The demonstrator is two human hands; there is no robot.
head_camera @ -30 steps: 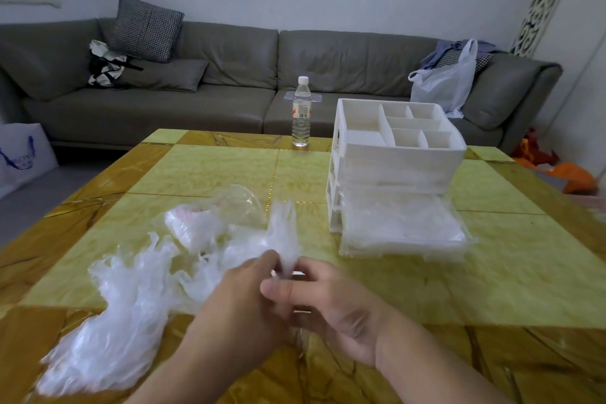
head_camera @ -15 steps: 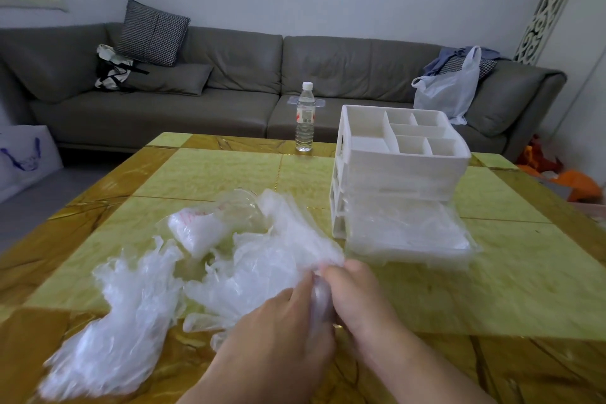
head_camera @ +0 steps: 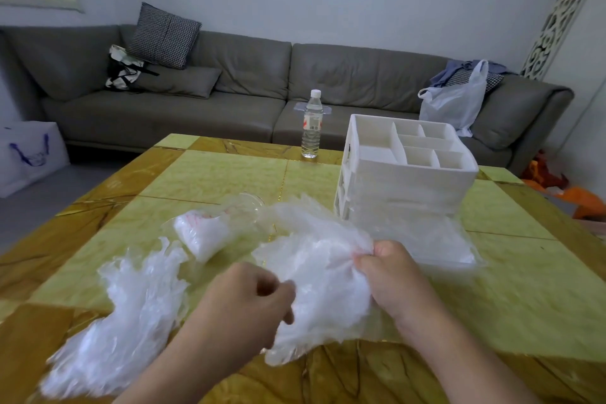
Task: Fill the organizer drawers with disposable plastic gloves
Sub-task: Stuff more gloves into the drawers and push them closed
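Gloves in hand: a wad of thin clear disposable gloves [head_camera: 321,285] is hanging between the two hands, low over the near part of the table [head_camera: 524,305], just in front of the organizer's pulled-out bottom drawer.
Right hand: the right hand [head_camera: 390,275] is pinching the wad's upper right end between thumb and curled fingers, gathering the film into a tight neck there; probably so the bundle stays together while it is being carried to the drawer.
Left hand: the left hand [head_camera: 249,302] is curling loosely at the wad's left edge, fingertips bent in toward the plastic; whether it is actually gripping the film or only touching it, I cannot tell.
Long axis: the wad is running from the pinched neck at upper right down toward the near table edge at lower left, flaring wider away from the pinch.
Organizer: the white organizer [head_camera: 406,174] is standing on the right of the table, with open compartments on top.
Bottom drawer: the bottom drawer [head_camera: 436,239] is sticking out toward the person, already showing clear film inside; likely left open to take the next bundle.
Spare gloves: a loose pile [head_camera: 121,315] is lying at the left of the table, fingers pointing away from the person, with a small packed bag [head_camera: 200,233] beyond it.
Progress: filling seems partway, with plenty of gloves still outside.
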